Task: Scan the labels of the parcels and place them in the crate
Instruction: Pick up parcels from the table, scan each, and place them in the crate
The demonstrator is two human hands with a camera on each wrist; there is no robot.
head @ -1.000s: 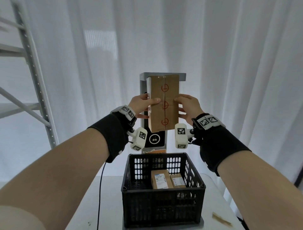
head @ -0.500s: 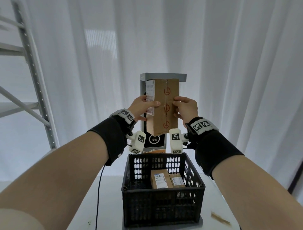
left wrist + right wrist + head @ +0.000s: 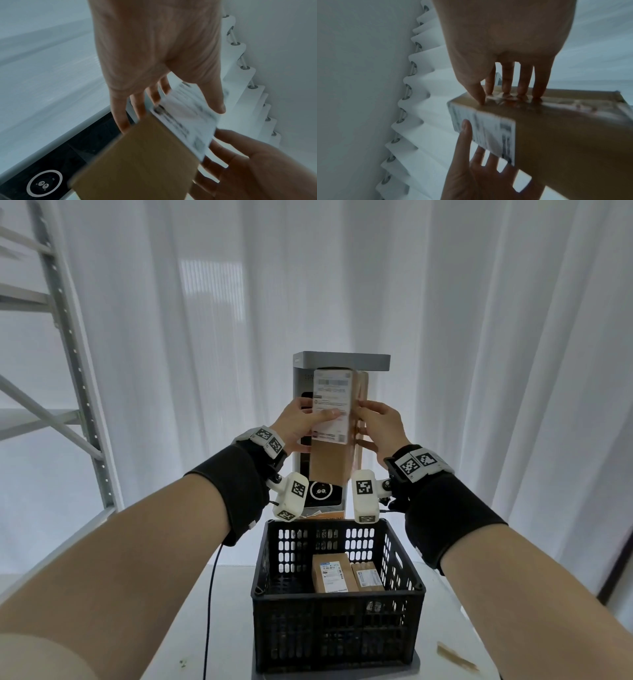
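Note:
A brown cardboard parcel (image 3: 330, 463) stands upright between both hands, close in front of the grey scanner (image 3: 342, 362). Its white label (image 3: 334, 405) faces me. My left hand (image 3: 301, 422) pinches it, thumb on the label and fingers behind. My right hand (image 3: 378, 426) grips the taped right side. In the left wrist view the left hand's fingers (image 3: 135, 108) reach behind the parcel (image 3: 137, 155). In the right wrist view the right hand's fingertips (image 3: 506, 88) press the taped face of the parcel (image 3: 565, 135). Below, the black crate (image 3: 260, 590) holds two labelled parcels (image 3: 330, 573), (image 3: 368, 577).
The crate sits on a white table (image 3: 191, 628), with a black cable (image 3: 210, 594) along its left side and a brown scrap (image 3: 457, 657) at the right. Grey metal shelving (image 3: 68, 354) stands at the left. White curtains (image 3: 496, 337) hang behind.
The parcel has turned about its long axis: the taped face that faced me has swung to the right and the white label now faces me. Both hands shifted their hold.

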